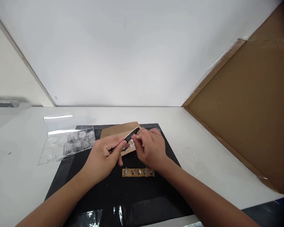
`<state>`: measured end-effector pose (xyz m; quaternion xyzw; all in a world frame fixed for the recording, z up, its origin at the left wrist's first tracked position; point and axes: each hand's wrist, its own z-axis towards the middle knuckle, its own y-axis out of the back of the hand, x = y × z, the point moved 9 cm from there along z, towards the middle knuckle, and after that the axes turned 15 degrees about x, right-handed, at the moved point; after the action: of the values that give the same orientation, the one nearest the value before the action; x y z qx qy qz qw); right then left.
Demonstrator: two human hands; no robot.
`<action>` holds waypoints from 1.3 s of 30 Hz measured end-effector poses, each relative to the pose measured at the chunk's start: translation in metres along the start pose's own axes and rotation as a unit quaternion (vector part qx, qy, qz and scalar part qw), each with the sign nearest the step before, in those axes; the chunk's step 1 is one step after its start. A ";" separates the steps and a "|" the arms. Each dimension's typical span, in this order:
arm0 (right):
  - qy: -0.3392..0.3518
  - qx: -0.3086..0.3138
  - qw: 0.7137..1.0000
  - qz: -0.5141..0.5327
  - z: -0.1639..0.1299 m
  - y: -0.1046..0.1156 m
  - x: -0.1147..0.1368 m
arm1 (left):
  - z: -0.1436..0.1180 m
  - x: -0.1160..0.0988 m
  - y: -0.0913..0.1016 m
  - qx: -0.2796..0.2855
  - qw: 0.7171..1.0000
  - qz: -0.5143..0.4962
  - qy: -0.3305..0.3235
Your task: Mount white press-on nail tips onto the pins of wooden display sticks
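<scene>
My left hand [109,151] is closed on a nail file [132,134], a slim dark strip with a pale edge that points up and to the right. The fingers of my right hand [151,146] are pinched together at the file's face; whatever is between them is hidden. Below the hands, a brown strip-shaped stand [138,172] lies on the black mat [104,192]. Small round metal pieces run along it, with white and clear bits on some. Behind the hands sits a tan paper sheet or tray [119,130] with small white pieces [132,144].
A clear compartment box [79,143] of translucent nail tips stands to the left, its lid [58,121] raised. Faint clear pieces [190,159] lie on the white table at right. A cardboard panel [246,110] walls the right side, and a white wall [120,56] the back.
</scene>
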<state>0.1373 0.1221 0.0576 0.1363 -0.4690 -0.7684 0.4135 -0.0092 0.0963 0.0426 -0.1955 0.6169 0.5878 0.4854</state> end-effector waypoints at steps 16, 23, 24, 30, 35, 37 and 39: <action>0.004 -0.019 1.000 -0.006 0.004 0.000 -0.002 | -0.002 0.002 -0.001 -0.028 1.000 0.005 -0.002; 0.016 -0.020 1.000 0.007 0.004 0.004 0.001 | -0.005 -0.010 0.001 -0.053 0.995 0.064 -0.048; 0.023 -0.015 1.000 0.005 0.004 0.003 0.002 | -0.005 -0.014 0.001 -0.057 0.993 0.081 -0.060; 0.046 -0.022 0.999 -0.002 0.005 0.006 0.007 | -0.011 -0.030 0.000 -0.088 0.972 0.184 -0.116; 0.054 -0.023 0.998 0.013 0.005 0.005 0.009 | -0.014 -0.035 -0.007 -0.094 0.949 0.267 -0.138; 0.035 -0.029 0.999 0.009 0.005 0.005 0.005 | -0.015 -0.037 -0.008 -0.104 0.937 0.301 -0.145; 0.017 -0.029 0.999 0.015 0.005 0.006 0.001 | -0.016 -0.040 -0.010 -0.108 0.924 0.336 -0.146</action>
<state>0.1364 0.1233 0.0651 0.1299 -0.4415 -0.7729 0.4368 0.0115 0.0666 0.0677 0.0601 0.5015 0.8017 0.3195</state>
